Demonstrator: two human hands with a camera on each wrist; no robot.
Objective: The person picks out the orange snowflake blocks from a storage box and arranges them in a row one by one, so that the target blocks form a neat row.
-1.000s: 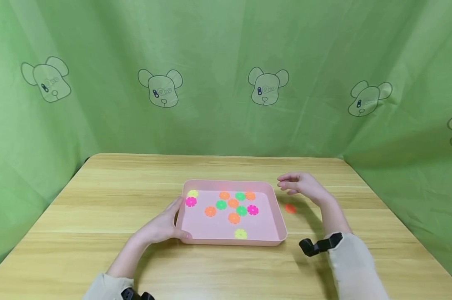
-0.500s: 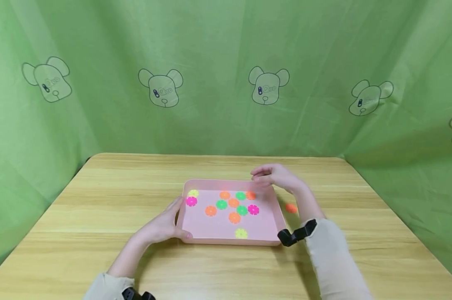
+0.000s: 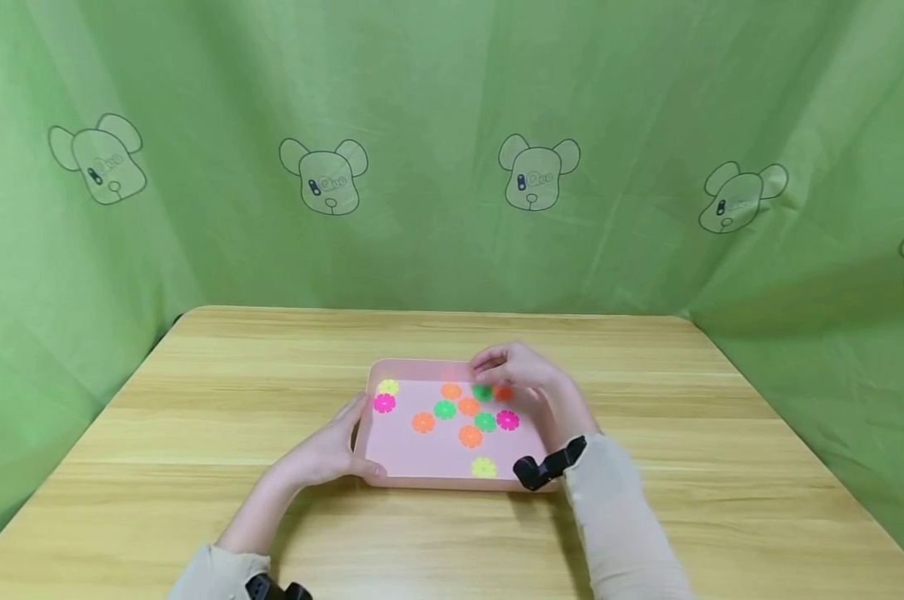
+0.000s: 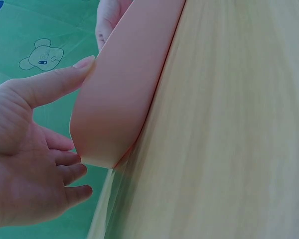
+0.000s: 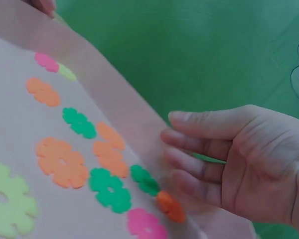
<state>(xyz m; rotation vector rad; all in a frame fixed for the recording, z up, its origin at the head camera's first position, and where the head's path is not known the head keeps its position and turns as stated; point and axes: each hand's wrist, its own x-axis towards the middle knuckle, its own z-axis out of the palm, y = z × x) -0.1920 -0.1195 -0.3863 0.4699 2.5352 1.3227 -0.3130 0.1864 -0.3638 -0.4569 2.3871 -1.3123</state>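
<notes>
In the head view a pink tray [image 3: 429,458] holds several flat, notched flower-shaped discs: orange [image 3: 470,436], green [image 3: 445,409], pink [image 3: 384,403] and yellow [image 3: 483,467]. My left hand [image 3: 322,450] rests on the tray's left end, thumb on the near rim and fingers along the left side. The left wrist view shows that thumb straight, its tip touching the tray's wall. My right hand [image 3: 521,367] is at the tray's back rim, right of the middle. In the right wrist view its fingers are loosely bent with no disc visible between them; contact with the rim cannot be told.
The tray stands on a wooden table [image 3: 272,375]. A green curtain [image 3: 437,250] with printed bear heads hangs behind the table and along both sides. Black cameras sit on the wrists, the right one [image 3: 545,467] over the tray's near right corner.
My right hand has moved left from beside the tray to its back rim. The orange disc on the table to the right is now out of sight by the right forearm. My left hand stays put.
</notes>
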